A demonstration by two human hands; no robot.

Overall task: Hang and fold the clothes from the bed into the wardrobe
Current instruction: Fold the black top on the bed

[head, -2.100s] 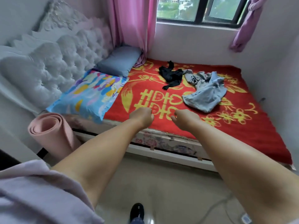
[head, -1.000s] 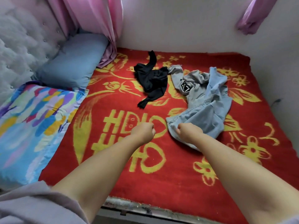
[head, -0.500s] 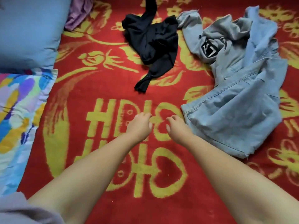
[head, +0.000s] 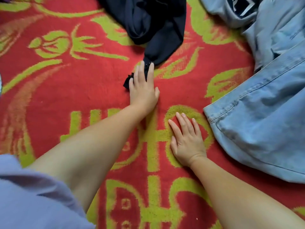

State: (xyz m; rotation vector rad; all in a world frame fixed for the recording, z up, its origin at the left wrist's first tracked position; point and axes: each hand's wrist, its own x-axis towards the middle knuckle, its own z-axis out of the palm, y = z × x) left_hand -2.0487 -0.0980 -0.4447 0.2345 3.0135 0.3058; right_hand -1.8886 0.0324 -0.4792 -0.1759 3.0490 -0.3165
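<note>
Left hand (head: 143,90): it is laid flat on the narrow lower end of the black garment (head: 148,22), fingers (head: 141,70) straight and spread; nothing is gripped. Half a second ago it was loosely curled above the blanket, short of the garment; it has since been reached forward and opened.

Right hand (head: 187,141): it is pressed palm-down on the red and yellow blanket (head: 66,83), fingers straight and slightly apart, nothing held. In the earlier frames it was curled beside the left hand; it is now opened and left behind the left hand, just beside the hem of the denim.

Black garment: it is lying crumpled on the bed at the top centre, its tapered end trailing down to the left hand, with a small tip showing past the little-finger side of the hand. Its place on the blanket is unchanged from the earlier frames.

Light blue denim garment (head: 264,121): it is spread over the right side of the blanket, apart from both hands, its stitched hem near the right fingertips.

Grey garment with a dark print (head: 237,12): only a part is seen at the upper right, against the denim.

View: the bed is seen from much closer than a second ago; pillows, curtain and wall are no longer framed.

Lilac sleeve (head: 33,195): it is seen at the lower left, on the left arm.
</note>
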